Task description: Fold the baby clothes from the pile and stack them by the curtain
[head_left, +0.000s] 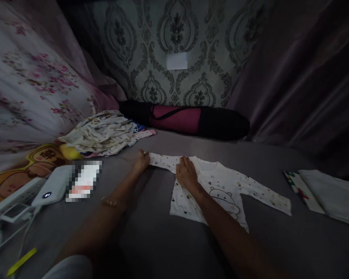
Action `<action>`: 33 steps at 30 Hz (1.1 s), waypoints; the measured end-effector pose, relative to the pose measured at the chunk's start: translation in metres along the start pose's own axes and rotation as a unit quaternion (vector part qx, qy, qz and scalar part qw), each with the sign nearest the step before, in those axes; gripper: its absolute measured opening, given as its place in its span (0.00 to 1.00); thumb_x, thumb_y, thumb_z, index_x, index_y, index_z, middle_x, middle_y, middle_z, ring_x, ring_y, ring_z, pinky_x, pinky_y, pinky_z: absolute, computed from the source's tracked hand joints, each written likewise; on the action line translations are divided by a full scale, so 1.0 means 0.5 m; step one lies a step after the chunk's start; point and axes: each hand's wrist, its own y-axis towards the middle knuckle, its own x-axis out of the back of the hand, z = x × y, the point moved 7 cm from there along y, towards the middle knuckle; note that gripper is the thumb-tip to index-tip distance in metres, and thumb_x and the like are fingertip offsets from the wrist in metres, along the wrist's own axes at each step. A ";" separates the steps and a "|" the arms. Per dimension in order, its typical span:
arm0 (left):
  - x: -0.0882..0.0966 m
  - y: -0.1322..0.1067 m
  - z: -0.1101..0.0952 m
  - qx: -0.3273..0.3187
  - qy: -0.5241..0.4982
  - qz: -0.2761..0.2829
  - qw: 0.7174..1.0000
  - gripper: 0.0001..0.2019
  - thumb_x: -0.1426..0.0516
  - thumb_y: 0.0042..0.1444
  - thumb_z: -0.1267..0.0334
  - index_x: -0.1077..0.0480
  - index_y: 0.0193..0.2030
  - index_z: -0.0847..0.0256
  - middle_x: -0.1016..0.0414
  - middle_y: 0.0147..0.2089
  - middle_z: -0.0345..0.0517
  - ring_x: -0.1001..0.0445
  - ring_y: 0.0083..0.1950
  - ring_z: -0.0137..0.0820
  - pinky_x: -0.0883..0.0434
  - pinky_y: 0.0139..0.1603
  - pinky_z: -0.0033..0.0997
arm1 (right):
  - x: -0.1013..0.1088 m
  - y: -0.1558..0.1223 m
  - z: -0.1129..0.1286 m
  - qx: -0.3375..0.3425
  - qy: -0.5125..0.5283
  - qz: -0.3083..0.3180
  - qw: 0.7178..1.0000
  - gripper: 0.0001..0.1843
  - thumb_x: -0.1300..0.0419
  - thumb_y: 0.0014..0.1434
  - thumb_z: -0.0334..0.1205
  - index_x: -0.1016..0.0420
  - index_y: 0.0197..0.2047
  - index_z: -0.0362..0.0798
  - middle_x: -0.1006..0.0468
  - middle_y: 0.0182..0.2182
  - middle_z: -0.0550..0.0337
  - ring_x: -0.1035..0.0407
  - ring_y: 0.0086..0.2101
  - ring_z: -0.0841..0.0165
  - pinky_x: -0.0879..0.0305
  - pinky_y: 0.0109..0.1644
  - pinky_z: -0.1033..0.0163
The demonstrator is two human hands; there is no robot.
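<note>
A small white long-sleeved shirt (209,176), printed with a cartoon animal and little motifs, lies spread flat on the grey sheet. My left hand (142,159) grips the cuff of its left-side sleeve, which is stretched out straight. Flat on the shirt near that shoulder rests my right hand (187,173), fingers extended and close together. The other sleeve lies loose, angled down to the right. My right forearm covers part of the shirt's front.
A heap of clothes (104,131) lies at the back left. Nearer are a power bank (54,186), a blurred-out phone (85,181), a power strip (16,197) and cables. Folded cloth (331,195) sits at the right. A black and magenta bag (177,119) lies along the wall.
</note>
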 end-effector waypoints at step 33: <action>0.017 -0.038 -0.037 -0.074 0.405 -0.017 0.911 0.18 0.55 0.60 0.69 0.30 0.50 0.75 0.30 0.51 0.71 0.33 0.55 0.53 0.37 0.51 0.49 | -0.001 -0.002 0.013 -0.008 -0.041 -0.002 0.999 0.29 0.57 0.66 0.45 0.42 0.67 0.44 0.44 0.66 0.48 0.54 0.65 0.55 0.64 0.67 0.49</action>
